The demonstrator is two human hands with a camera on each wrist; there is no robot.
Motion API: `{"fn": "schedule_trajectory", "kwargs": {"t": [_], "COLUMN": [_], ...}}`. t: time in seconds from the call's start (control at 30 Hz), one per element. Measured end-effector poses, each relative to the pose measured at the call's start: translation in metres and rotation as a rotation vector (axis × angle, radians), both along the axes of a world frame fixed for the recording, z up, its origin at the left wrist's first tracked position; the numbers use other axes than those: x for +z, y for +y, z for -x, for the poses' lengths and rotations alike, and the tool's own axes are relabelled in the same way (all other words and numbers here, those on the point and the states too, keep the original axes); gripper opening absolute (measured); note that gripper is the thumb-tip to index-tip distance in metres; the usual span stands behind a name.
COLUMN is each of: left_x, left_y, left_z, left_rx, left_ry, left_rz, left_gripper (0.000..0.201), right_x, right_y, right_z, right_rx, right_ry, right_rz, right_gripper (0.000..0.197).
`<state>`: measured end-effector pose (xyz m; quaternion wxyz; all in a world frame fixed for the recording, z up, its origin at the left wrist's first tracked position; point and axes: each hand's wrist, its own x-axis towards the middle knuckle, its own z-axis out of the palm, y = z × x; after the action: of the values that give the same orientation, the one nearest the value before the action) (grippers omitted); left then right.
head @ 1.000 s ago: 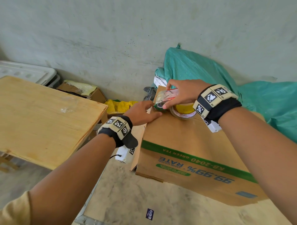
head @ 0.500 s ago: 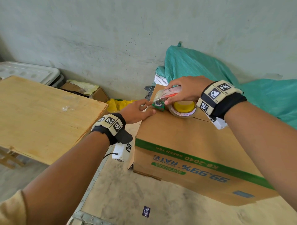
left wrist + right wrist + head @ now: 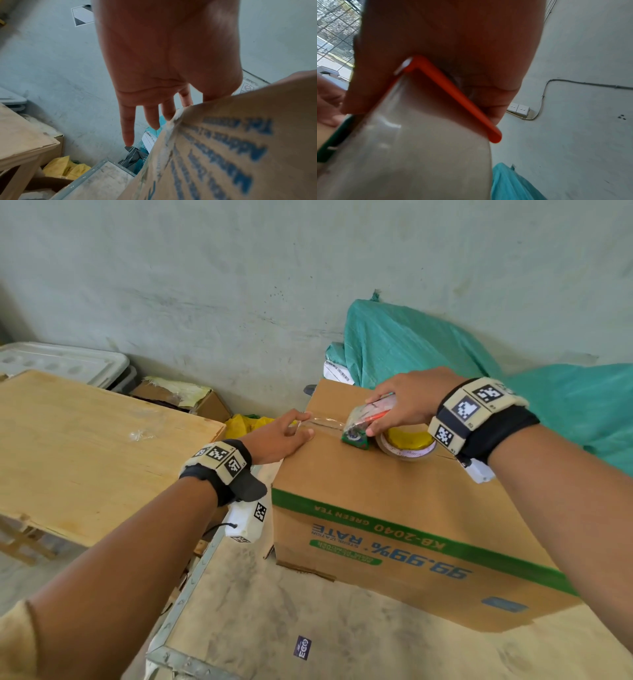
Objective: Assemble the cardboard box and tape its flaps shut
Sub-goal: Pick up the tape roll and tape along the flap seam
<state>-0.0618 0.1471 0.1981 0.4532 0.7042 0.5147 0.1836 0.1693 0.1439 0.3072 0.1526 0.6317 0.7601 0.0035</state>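
The cardboard box stands on a dusty work surface, near its far edge, and the box's left side is close to the metal-trimmed left edge of this surface. Beside that edge a wooden table leaves only a narrow gap. The left hand rests at the box's top left edge, fingers straight, pressing the clear tape that lies along the seam. The right hand is over the middle of the top and grips the tape dispenser, fingers curled around it, with the roll touching the cardboard.
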Motion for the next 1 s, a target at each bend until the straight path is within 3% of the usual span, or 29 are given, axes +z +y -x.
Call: {"fn": "schedule_trajectory", "kwargs": {"t": [0.1,0.2,0.37,0.5,1.0], "left_x": [-0.005,-0.004,0.002,0.01,0.016], "left_y": [-0.001,0.0,0.003,0.0,0.0], "left_z": [-0.001,-0.002,-0.005,-0.011,-0.024], "left_rx": [-0.01,-0.06,-0.111,-0.163,-0.167], "left_ry": [-0.14,-0.117,0.32,0.626,0.693], "left_rz": [0.089,0.08,-0.118,-0.455,-0.503], "left_gripper": [0.049,0.051,0.055,0.052,0.042], "right_x": [-0.003,-0.002,-0.001,-0.003,-0.004], "right_y": [0.002,0.004,0.009,0.01,0.016], "right_z": [0.001,0.003,0.005,0.001,-0.005], "right_rx": [0.0,0.005,0.008,0.003,0.01], "right_ry": [-0.002,-0.02,-0.028,-0.005,0.034], "right_rz": [-0.008,-0.009,-0.009,-0.008,-0.004], "right_gripper": [0.075,0.074,0.07,0.07,0.069]}}
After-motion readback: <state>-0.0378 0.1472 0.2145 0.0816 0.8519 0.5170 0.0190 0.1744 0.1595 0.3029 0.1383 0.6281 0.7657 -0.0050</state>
